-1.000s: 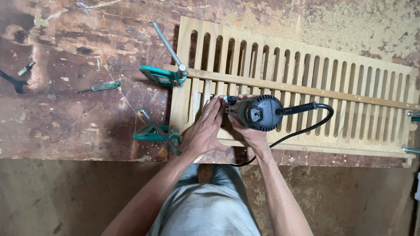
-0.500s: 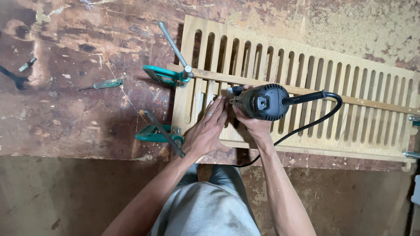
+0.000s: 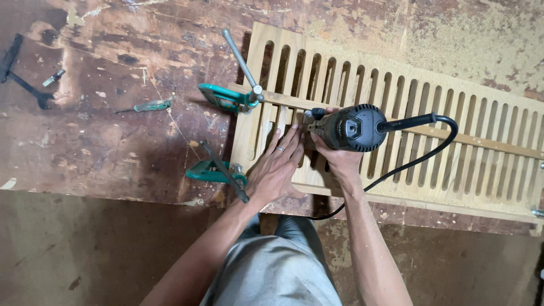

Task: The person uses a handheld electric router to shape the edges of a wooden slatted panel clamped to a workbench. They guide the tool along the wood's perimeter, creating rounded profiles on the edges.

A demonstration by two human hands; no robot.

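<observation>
A long slotted wooden panel (image 3: 453, 130) lies on a worn workbench (image 3: 113, 141). My right hand (image 3: 334, 156) grips a grey and black corded router (image 3: 354, 127) standing on the panel near its left end. My left hand (image 3: 277, 167), a ring on one finger, lies flat on the panel just left of the router. A thin wooden strip (image 3: 487, 141) runs lengthwise across the slots. Two green clamps (image 3: 226, 99) (image 3: 212, 170) hold the panel's left end to the bench.
A small green screwdriver (image 3: 144, 106) lies on the bench left of the clamps. A black tool (image 3: 17, 71) and a small metal bit (image 3: 54, 77) rest at the far left. The router's black cable (image 3: 419, 158) loops over the panel. Sawdust covers the bench's far side.
The router and both hands have shifted slightly along the panel, staying near its left end. My left hand has flattened closer beside the router base.
</observation>
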